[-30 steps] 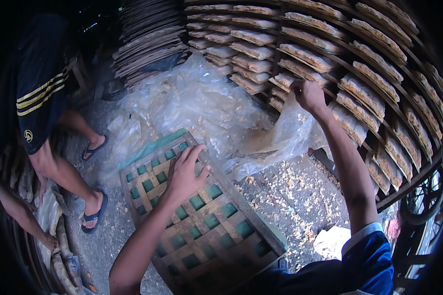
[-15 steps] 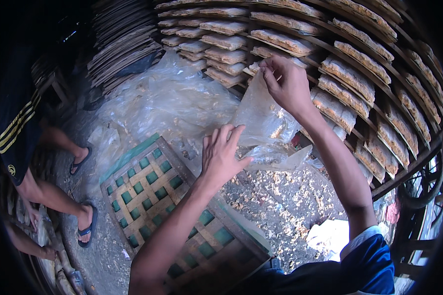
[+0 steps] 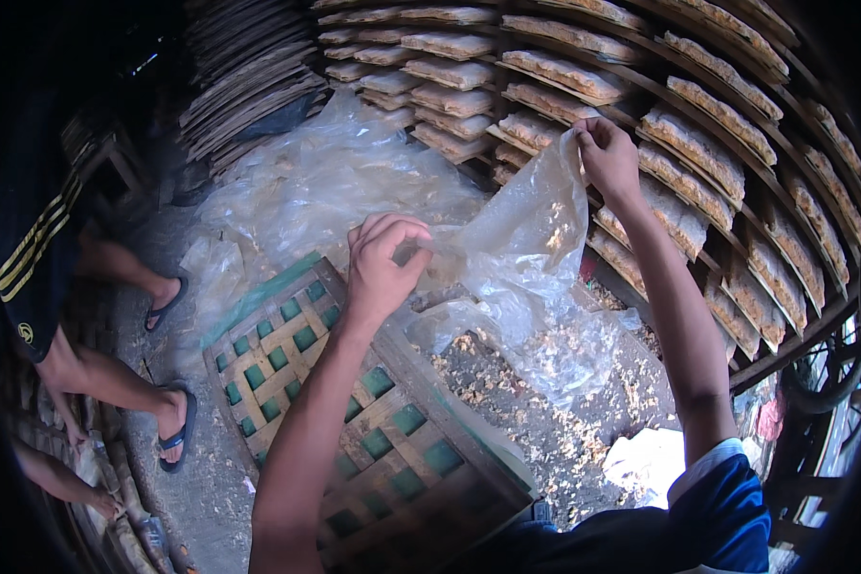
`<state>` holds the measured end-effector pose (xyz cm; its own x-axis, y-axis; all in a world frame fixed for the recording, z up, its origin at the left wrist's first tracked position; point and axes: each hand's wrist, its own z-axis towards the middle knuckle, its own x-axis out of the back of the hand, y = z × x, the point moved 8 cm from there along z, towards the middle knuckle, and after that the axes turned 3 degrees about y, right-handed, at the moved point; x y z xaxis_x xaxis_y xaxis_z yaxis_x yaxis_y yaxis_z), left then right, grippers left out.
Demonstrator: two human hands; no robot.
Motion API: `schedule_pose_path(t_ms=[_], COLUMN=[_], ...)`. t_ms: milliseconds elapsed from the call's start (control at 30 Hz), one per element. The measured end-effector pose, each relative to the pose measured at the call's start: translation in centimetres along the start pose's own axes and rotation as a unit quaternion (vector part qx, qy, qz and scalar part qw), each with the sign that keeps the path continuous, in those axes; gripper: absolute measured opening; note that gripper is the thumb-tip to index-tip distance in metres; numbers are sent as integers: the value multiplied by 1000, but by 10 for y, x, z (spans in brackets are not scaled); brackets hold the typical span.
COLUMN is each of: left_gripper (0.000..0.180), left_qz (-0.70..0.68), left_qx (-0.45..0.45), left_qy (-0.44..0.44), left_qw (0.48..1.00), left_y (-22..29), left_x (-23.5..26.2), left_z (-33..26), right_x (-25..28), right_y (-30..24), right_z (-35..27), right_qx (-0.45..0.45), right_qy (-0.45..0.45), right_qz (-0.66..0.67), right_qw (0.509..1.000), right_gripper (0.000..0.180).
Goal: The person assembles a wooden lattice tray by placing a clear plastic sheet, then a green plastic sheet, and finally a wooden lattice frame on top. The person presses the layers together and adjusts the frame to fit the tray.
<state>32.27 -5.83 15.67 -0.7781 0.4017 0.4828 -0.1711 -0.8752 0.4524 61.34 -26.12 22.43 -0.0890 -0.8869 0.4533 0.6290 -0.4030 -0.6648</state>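
Note:
A clear plastic sheet (image 3: 536, 230) hangs stretched between my two hands, with crumbs stuck to it and its lower folds drooping over the littered floor. My right hand (image 3: 607, 158) pinches its upper right corner, close to the racks. Thumb and fingers of my left hand (image 3: 385, 258) are closed on the sheet's left edge. Beneath my left forearm lies a woven bamboo tray (image 3: 287, 344) in a wooden frame, with green sheeting showing through its square gaps. A large heap of crumpled clear plastic (image 3: 335, 182) spreads behind my hands.
Racks on the right hold rows of pale, crusted slabs (image 3: 694, 143) on boards. Thin boards (image 3: 249, 86) are stacked at the back left. At the left, another person's legs (image 3: 124, 387) and hands are near some wrapped bundles. Crumbs (image 3: 555, 440) litter the floor; a white sheet (image 3: 646, 464) lies nearby.
My left hand has gone from spread fingers to a pinch on the sheet, moving left. My right hand has moved right with its corner, and the sheet is now stretched wider.

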Motion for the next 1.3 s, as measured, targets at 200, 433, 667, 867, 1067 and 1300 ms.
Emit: schedule_pose_path(t_ms=[200, 433, 667, 867, 1067, 1300], left_gripper=[20, 22, 17, 18, 21, 15], left_qz=[-126, -95, -265, -197, 111, -40], left_qx=[130, 161, 127, 176, 245, 449], left_qy=[105, 148, 167, 119, 72, 152], left_qw=[978, 971, 941, 957, 960, 880], left_y=[-65, -74, -49, -63, -95, -107], left_x=[70, 117, 105, 85, 79, 97], left_z=[27, 35, 37, 33, 25, 18], right_x=[-25, -17, 24, 64, 68, 74], right_y=[44, -8, -62, -115, -160, -232], right_z=[-5, 16, 49, 25, -14, -75], right_qx=[-113, 18, 57, 159, 285, 447], right_qy=[-57, 51, 156, 248, 238, 211], right_qz=[84, 79, 104, 43, 24, 56], right_qw=[988, 995, 981, 955, 928, 867], right_gripper=[28, 26, 28, 21, 16, 18])
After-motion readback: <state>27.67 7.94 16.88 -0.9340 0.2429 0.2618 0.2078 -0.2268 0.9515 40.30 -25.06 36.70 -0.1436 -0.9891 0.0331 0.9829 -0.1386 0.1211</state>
